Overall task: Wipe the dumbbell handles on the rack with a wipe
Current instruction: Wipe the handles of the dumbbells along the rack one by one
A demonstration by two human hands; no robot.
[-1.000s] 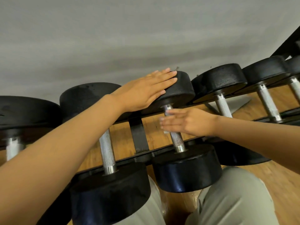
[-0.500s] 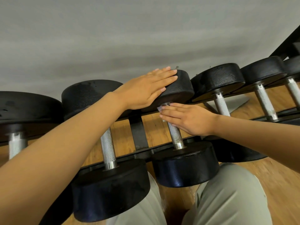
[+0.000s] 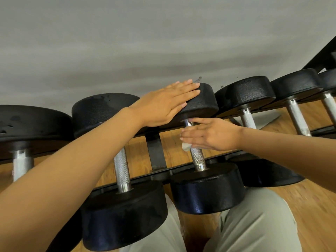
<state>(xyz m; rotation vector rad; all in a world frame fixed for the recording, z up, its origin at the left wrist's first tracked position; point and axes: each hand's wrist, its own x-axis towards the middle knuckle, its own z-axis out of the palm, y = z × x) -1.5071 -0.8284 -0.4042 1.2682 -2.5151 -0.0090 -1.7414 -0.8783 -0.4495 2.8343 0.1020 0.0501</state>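
Observation:
Several black dumbbells with knurled steel handles lie across a black rack (image 3: 156, 153). My left hand (image 3: 169, 102) rests flat, fingers straight, on the far head (image 3: 203, 102) of the middle dumbbell. My right hand (image 3: 209, 135) lies across the upper part of that dumbbell's handle (image 3: 198, 159), fingers straight and pointing left. It presses a small white wipe (image 3: 186, 146) against the handle, and only a corner of the wipe shows below the fingers. The near head (image 3: 207, 190) sits just under the hand.
A larger dumbbell's handle (image 3: 121, 170) lies to the left, another handle (image 3: 21, 164) at the far left, and smaller dumbbells (image 3: 247, 95) run off to the right. My knees in light trousers (image 3: 254, 224) are below the rack, over a wooden floor (image 3: 309, 206). A grey wall stands behind.
My right hand slid up the middle handle to the far head, then came back down a little. The wipe's corner now shows below the fingers. My left hand stayed on the far head.

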